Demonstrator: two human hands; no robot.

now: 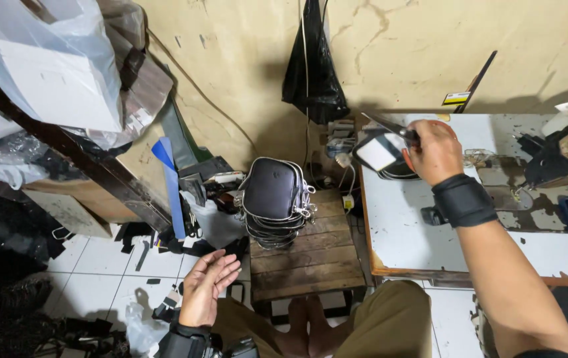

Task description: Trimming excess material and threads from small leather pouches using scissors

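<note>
My right hand is raised over the left end of a white worktable and is shut on a pair of scissors whose blades point up and left. Just under the hand lies a black piece with a white panel, on top of a black pile. My left hand hangs empty over my knee, palm up, fingers slightly spread. Between the hands, a stack of small black zippered pouches stands on a low wooden crate. A black wrist band sits on my right forearm.
A black plastic bag hangs on the yellow wall. At the left stands a dark shelf with white plastic bags and clutter. Black scraps litter the white tiled floor. A sewing machine part sits on the table's right.
</note>
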